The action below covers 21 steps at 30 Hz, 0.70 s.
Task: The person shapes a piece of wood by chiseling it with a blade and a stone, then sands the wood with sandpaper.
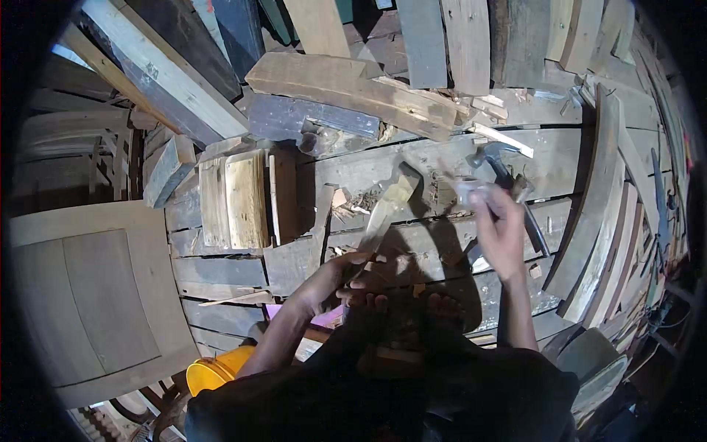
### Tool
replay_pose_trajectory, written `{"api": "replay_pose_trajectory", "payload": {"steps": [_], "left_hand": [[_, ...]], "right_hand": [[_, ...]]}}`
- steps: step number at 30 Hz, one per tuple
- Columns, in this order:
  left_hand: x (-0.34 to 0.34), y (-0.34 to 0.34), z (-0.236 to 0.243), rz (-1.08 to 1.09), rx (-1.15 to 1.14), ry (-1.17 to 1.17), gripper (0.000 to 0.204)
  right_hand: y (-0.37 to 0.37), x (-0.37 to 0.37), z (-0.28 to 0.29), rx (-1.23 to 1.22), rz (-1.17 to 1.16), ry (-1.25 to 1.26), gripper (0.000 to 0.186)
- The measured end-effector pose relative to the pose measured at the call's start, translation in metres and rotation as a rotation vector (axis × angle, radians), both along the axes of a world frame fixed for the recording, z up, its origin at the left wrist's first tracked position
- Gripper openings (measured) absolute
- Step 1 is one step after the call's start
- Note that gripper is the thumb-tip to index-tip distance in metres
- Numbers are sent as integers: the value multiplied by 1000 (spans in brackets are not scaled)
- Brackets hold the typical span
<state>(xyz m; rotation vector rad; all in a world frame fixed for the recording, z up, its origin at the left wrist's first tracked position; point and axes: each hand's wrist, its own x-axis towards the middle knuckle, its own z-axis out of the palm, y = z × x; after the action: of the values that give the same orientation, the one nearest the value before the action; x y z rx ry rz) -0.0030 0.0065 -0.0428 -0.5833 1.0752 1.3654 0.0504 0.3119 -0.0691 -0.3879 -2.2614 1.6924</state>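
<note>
My left hand [328, 283] is closed round the near end of a narrow pale wooden piece [390, 206]. That piece slants away from me and to the right, its far end over the plank surface. My right hand [504, 228] is raised on the right, fingers pinched on a small pale object [465, 188] too blurred to name. Just beyond and partly behind that hand lies a claw hammer [495, 156], with its dark handle [536, 234] running toward me. Wood chips [355, 202] are scattered left of the wooden piece.
Across the back lie a thick timber [346, 85] and a dark painted block [313, 118]. Short wood blocks [247, 199] stand at left, beside a panelled wooden door [107, 295]. Long curved boards [589, 214] line the right. A yellow bucket [213, 372] sits low at left.
</note>
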Motion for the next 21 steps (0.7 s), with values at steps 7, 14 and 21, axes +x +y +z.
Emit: {"api": "replay_pose_trajectory", "payload": {"steps": [7,14,21], "left_hand": [[19,-2,-1,-43,-230,374,39],[17,-11,-5,-222,-356,832,37],[14,1,24,-383,-421,969,36]], "right_hand": [[-65,-2,-78,341,494,232,29],[-90,-6,-80,187,558,180,42],[-100,-3,-94,604,714,459,50]]}}
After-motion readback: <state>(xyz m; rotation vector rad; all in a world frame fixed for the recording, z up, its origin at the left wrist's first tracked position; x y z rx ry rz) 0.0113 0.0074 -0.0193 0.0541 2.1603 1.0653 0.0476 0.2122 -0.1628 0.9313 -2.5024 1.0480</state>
